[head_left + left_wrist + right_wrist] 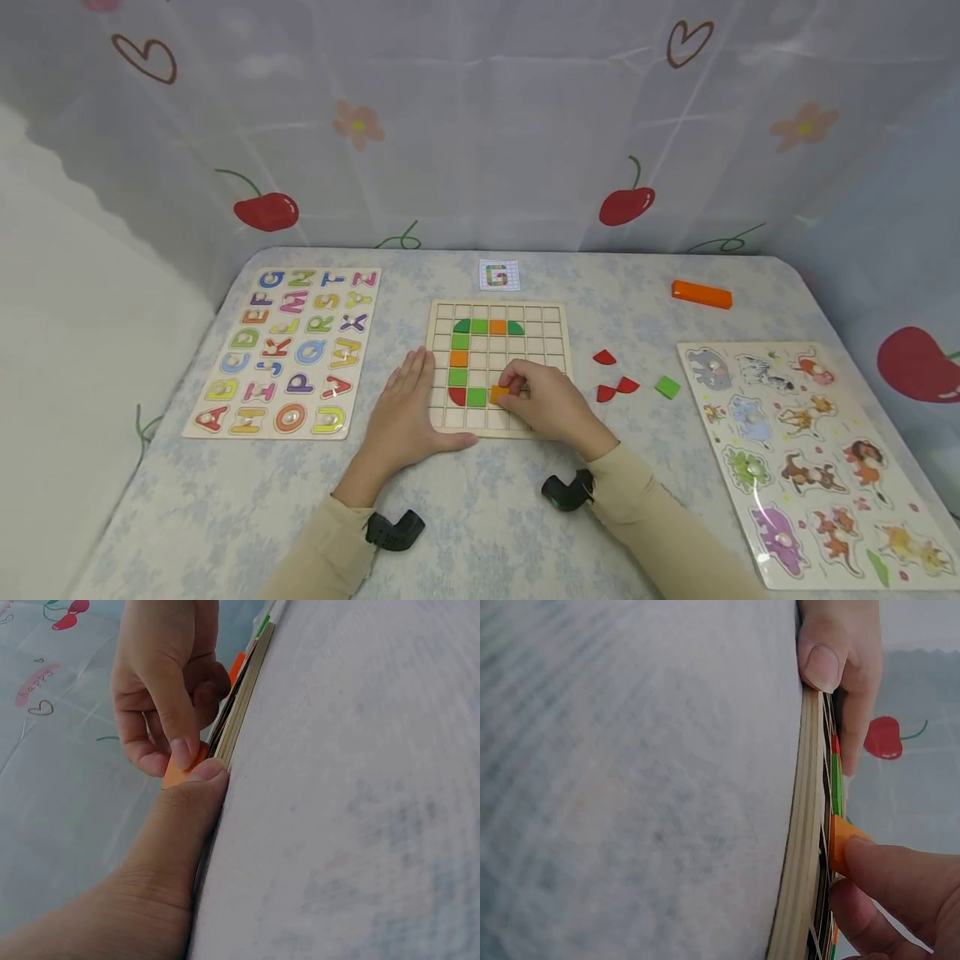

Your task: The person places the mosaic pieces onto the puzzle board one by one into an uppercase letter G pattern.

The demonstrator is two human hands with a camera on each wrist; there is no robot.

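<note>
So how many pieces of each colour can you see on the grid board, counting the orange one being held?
Orange squares: 3, counting the held one
Light green squares: 4
Dark green rounded corners: 2
Red rounded corner: 1
Total in view: 10

From my head, the view was bright and fairly even, in soft light whose source I could not place. Pale glare streaked the curtain (480,179), grey shade filled its folds at upper left, and small shiny highlights dotted the animal board (862,582). The wide lens stretched things toward the outer edges. My left wrist's view was dimmer and greyish: the worktop (360,847) blurred close to the lens, and my left hand (172,840) looked dusky. My right wrist's view was similarly muted, with the worktop's pattern smeared and soft.
</note>
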